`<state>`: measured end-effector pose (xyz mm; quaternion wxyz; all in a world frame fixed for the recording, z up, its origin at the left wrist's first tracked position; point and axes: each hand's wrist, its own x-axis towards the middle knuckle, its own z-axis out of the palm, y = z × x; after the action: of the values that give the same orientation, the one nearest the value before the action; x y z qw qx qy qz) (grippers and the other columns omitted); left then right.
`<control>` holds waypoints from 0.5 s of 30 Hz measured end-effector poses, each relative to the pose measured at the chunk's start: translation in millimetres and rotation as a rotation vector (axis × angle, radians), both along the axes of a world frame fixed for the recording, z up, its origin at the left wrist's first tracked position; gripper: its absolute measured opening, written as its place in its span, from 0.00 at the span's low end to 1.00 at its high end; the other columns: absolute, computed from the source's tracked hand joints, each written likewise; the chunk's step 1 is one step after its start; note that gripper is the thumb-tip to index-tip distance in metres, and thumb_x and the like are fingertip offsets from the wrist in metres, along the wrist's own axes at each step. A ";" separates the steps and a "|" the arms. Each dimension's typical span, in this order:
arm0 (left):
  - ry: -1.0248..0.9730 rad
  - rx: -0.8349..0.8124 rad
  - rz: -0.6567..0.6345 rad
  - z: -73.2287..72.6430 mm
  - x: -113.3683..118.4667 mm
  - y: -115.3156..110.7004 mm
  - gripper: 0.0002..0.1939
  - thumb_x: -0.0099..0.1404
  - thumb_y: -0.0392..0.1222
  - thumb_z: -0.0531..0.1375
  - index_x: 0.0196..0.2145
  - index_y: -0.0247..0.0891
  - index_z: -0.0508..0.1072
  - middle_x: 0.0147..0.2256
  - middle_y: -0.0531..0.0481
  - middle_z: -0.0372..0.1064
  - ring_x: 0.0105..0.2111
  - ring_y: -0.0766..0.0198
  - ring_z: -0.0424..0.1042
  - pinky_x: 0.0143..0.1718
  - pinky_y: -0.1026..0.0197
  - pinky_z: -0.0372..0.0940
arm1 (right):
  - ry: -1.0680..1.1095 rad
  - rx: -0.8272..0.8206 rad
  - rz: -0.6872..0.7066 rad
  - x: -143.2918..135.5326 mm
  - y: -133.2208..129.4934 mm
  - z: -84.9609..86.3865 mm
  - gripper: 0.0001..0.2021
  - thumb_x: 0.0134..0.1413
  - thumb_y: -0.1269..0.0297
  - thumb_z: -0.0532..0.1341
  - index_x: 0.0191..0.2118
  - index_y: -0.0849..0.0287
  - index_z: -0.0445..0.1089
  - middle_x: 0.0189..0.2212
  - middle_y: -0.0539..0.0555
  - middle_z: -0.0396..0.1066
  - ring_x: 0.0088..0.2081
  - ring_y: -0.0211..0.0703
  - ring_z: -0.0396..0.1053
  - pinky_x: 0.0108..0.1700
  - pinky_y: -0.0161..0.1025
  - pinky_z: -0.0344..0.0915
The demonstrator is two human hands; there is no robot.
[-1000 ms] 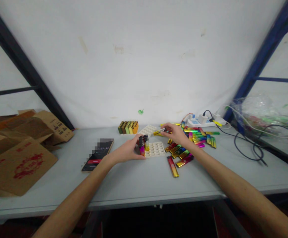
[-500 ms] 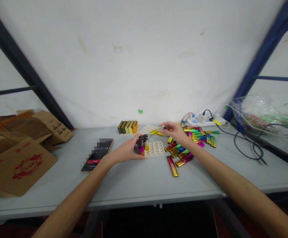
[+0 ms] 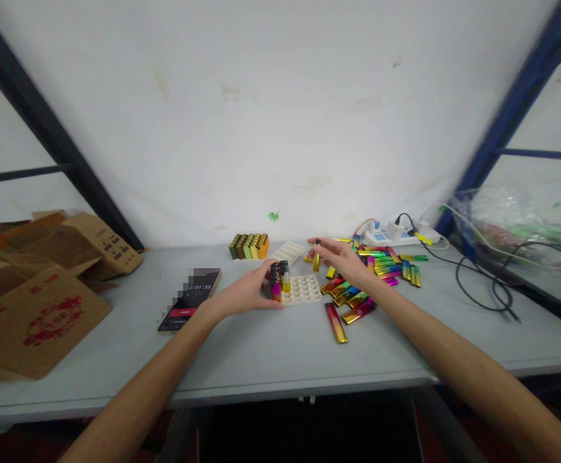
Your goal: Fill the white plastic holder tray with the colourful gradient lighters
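My left hand (image 3: 250, 289) curls round the left end of a white tray with round holes (image 3: 304, 289). Its fingers and thumb grip a row of upright lighters (image 3: 275, 283) with black tops and pink-purple bodies. Beside that row, yellow lighters (image 3: 285, 278) also stand in the tray. Above the tray's far right corner, my right hand (image 3: 338, 256) pinches a single gold-yellow lighter (image 3: 316, 258), held roughly upright. Many shiny multicoloured lighters (image 3: 352, 292) lie in a loose pile under and beside my right hand.
A filled block of lighters (image 3: 249, 247) stands near the wall, next to another white tray (image 3: 287, 252). A phone (image 3: 191, 302) lies at left, near cardboard boxes (image 3: 44, 321). At right are a power strip (image 3: 401, 234), black cables (image 3: 487, 283) and a clear plastic bag (image 3: 507, 212).
The lighter in my right hand has turned from nearly level, pointing left, to upright. My left hand has stayed at the tray.
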<state>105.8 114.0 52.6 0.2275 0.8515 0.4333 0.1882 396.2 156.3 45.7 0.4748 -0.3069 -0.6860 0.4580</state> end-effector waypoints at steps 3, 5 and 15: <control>0.008 0.005 -0.001 0.4 0.6 0.1 0.50 0.55 0.58 0.72 0.67 0.40 0.56 0.62 0.38 0.66 0.57 0.45 0.71 0.58 0.48 0.66 | -0.069 0.064 0.004 -1.8 -1.5 1.5 0.22 0.66 0.45 0.59 0.46 0.61 0.76 0.33 0.54 0.76 0.40 0.43 0.73 0.47 0.40 0.68; 0.016 0.005 0.001 0.7 0.9 0.2 0.50 0.55 0.57 0.72 0.67 0.40 0.56 0.62 0.37 0.66 0.57 0.45 0.71 0.58 0.48 0.66 | -0.057 0.005 0.022 -4.0 -2.9 1.4 0.23 0.67 0.43 0.57 0.47 0.60 0.74 0.32 0.53 0.75 0.35 0.41 0.72 0.41 0.39 0.68; -0.017 -0.022 0.010 4.2 2.5 -2.4 0.48 0.53 0.56 0.73 0.65 0.42 0.58 0.60 0.39 0.69 0.57 0.44 0.71 0.58 0.47 0.66 | 0.090 -0.329 0.179 -10.3 4.7 -11.9 0.24 0.63 0.36 0.55 0.35 0.55 0.63 0.21 0.42 0.47 0.19 0.33 0.42 0.20 0.31 0.40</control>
<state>108.2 111.6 56.8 0.2393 0.8452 0.4377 0.1917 385.9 161.1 33.8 0.4059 -0.2974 -0.6043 0.6178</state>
